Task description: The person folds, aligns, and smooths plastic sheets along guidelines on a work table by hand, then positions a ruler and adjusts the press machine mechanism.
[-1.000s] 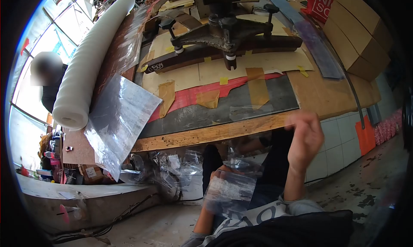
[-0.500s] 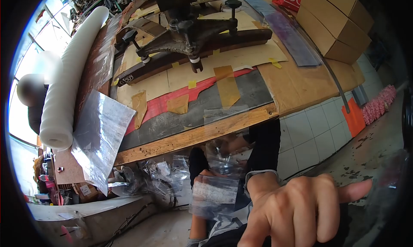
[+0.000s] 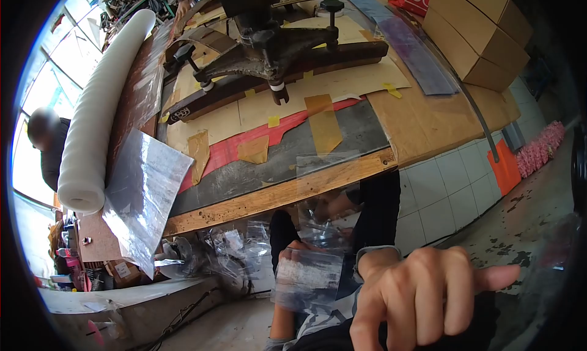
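Observation:
My left hand (image 3: 292,251) is low in the middle, closed on a clear plastic sheet (image 3: 310,274) that hangs over my lap. The sheet covers part of the fingers. Close to the camera at lower right is my right hand (image 3: 422,293), back of the hand up. Its middle fingers curl down while one outer finger sticks out to the right. Its fingertips are partly hidden, so anything pinched there cannot be made out. More clear film (image 3: 327,168) hangs over the wooden table edge (image 3: 287,191) in front of me.
A black metal press (image 3: 263,51) stands over the taped board on the table. A loose clear sheet (image 3: 148,186) overhangs at left, beside a white foam roll (image 3: 101,116). Cardboard boxes (image 3: 474,36) sit at right. A person (image 3: 52,146) is behind the roll.
My right hand has shifted slightly, its outer finger moving a little left. The view has tilted marginally. Another person's hand now shows at the top, behind the press.

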The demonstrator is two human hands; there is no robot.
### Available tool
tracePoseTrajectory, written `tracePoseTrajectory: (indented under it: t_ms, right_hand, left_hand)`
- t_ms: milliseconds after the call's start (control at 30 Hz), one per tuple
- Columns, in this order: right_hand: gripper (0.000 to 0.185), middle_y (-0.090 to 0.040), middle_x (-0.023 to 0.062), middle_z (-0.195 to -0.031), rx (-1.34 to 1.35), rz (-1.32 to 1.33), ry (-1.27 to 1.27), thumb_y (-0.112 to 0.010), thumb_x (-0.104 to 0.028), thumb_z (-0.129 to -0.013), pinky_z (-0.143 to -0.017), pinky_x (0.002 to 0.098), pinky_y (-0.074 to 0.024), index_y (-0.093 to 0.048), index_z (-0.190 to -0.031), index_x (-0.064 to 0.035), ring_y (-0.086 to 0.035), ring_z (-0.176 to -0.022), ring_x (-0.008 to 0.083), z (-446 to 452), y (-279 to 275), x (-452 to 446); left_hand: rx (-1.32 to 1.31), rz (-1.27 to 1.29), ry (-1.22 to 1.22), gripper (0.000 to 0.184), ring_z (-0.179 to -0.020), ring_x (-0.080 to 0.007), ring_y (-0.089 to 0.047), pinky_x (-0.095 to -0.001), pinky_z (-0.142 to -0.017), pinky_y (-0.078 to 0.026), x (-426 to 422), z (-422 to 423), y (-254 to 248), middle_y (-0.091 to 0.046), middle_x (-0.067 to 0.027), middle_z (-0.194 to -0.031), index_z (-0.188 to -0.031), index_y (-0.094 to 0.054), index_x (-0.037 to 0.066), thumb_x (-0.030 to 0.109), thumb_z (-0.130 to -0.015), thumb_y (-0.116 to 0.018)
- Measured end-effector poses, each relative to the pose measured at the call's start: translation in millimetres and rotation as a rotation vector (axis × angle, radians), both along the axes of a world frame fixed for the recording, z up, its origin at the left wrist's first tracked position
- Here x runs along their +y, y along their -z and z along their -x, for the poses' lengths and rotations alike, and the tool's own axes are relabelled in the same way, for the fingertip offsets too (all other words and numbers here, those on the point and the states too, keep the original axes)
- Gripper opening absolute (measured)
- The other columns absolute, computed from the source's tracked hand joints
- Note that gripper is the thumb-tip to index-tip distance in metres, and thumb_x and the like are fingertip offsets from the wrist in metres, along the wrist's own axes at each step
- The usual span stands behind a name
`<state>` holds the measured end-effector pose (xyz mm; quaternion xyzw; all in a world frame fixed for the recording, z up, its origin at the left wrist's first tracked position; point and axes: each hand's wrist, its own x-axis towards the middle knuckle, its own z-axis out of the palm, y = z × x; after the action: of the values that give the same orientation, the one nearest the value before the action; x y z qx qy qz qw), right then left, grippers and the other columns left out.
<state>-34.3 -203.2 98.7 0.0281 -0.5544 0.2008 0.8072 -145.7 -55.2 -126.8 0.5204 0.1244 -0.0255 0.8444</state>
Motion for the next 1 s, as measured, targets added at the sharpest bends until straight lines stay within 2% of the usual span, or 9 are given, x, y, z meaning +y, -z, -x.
tracePoseTrajectory:
  t_ms: [100, 167, 233, 300, 400, 500, 767, 867, 1000]
  right_hand:
    - [0.061, -0.05, 0.0064, -0.049, -0.1, 0.22, 0.372, -0.037, -0.047, -0.102, -0.08, 0.0525, -0.0481, -0.051, -0.059, -0.0062, -0.051, -0.045, 0.0186, -20.0, 14.3, -0.6]
    - [0.053, -0.062, 0.0114, -0.067, -0.306, 0.859, 0.939, -0.046, -0.047, -0.098, -0.079, 0.0508, -0.0486, -0.061, -0.079, 0.0003, -0.062, -0.061, 0.022, -35.4, 21.1, -6.7]
    - [0.054, -0.064, 0.0168, -0.099, -0.373, 1.207, 1.226, -0.052, -0.052, -0.094, -0.096, 0.0565, -0.0406, -0.058, -0.098, 0.0019, -0.063, -0.098, 0.0298, -56.1, 48.0, 9.9]
    - [0.069, -0.053, 0.0244, -0.13, -0.804, 1.316, 1.621, -0.04, -0.06, -0.094, -0.106, 0.0588, -0.0318, -0.056, -0.116, 0.0037, -0.05, -0.125, 0.0337, -81.3, 71.7, 25.7]
    - [0.085, -0.04, 0.0229, -0.145, -0.956, 1.461, 1.615, -0.029, -0.069, -0.091, -0.114, 0.0579, -0.0169, -0.045, -0.135, 0.0015, -0.037, -0.136, 0.0374, -101.3, 97.8, 55.9]
    - [0.093, -0.038, 0.0228, -0.147, -1.081, 1.664, 1.559, -0.019, -0.073, -0.089, -0.114, 0.0584, -0.0156, -0.039, -0.141, 0.0015, -0.034, -0.137, 0.0386, -98.8, 98.3, 77.9]
    - [0.087, -0.049, 0.0204, -0.139, -1.029, 1.622, 1.832, -0.028, -0.069, -0.091, -0.112, 0.0569, -0.0218, -0.05, -0.132, 0.0037, -0.042, -0.133, 0.0332, -99.4, 112.5, 98.6]
    - [0.082, -0.052, 0.0193, -0.136, -0.915, 1.67, 1.587, -0.033, -0.067, -0.091, -0.111, 0.0571, -0.024, -0.052, -0.131, 0.0032, -0.047, -0.13, 0.0293, -105.2, 96.0, 80.6]
    - [0.081, -0.057, 0.0193, -0.13, -0.808, 1.558, 1.984, -0.038, -0.067, -0.09, -0.111, 0.0566, -0.0246, -0.057, -0.123, 0.0044, -0.051, -0.125, 0.0284, -114.9, 101.5, 68.5]
  left_hand:
    - [0.002, 0.007, -0.012, 0.05, -0.079, -0.0194, -0.066, -0.032, -0.069, -0.054, 1.2, 0.8, 2.7, -0.069, -0.02, -0.091, -0.083, -0.057, -0.001, 0.046, -0.097, -0.049]
    - [0.005, 0.021, -0.024, 0.05, -0.078, -0.019, -0.066, -0.0317, -0.069, -0.053, 3.2, 1.5, 5.0, -0.07, -0.0199, -0.09, -0.083, -0.057, -0.001, 0.047, -0.097, -0.049]
    - [0.009, 0.038, -0.031, 0.051, -0.078, -0.0186, -0.066, -0.0314, -0.068, -0.053, 1.9, 1.7, 7.6, -0.07, -0.0198, -0.09, -0.083, -0.057, -0.001, 0.047, -0.097, -0.049]
    - [0.014, 0.041, -0.021, 0.051, -0.077, -0.0182, -0.066, -0.0311, -0.068, -0.053, -0.3, -1.4, 9.2, -0.07, -0.0197, -0.09, -0.083, -0.057, -0.002, 0.047, -0.097, -0.049]
    - [0.002, -0.087, -0.004, 0.052, -0.074, -0.0168, -0.064, -0.0304, -0.066, -0.052, -4.4, -6.3, 5.1, -0.07, -0.0178, -0.087, -0.082, -0.058, -0.001, 0.048, -0.097, -0.05]
    - [-0.035, -0.234, -0.022, 0.05, -0.068, -0.0147, -0.059, -0.03, -0.061, -0.048, -6.5, -9.9, 0.8, -0.067, -0.0125, -0.078, -0.082, -0.059, 0.0, 0.047, -0.096, -0.051]
    - [-0.034, -0.342, -0.02, 0.047, -0.065, -0.0154, -0.057, -0.0308, -0.06, -0.046, 1.3, -12.2, 9.6, -0.061, -0.0083, -0.071, -0.084, -0.061, 0.002, 0.044, -0.098, -0.047]
    - [-0.045, -0.499, 0.024, 0.046, -0.065, -0.0157, -0.058, -0.031, -0.061, -0.046, 3.3, -17.5, 17.2, -0.06, -0.0078, -0.07, -0.084, -0.061, 0.002, 0.043, -0.098, -0.046]
    - [-0.178, -0.711, -0.019, 0.036, -0.065, -0.0184, -0.06, -0.0323, -0.06, -0.047, -0.4, -21.6, 7.3, -0.061, -0.0076, -0.073, -0.086, -0.062, 0.002, 0.033, -0.097, -0.047]
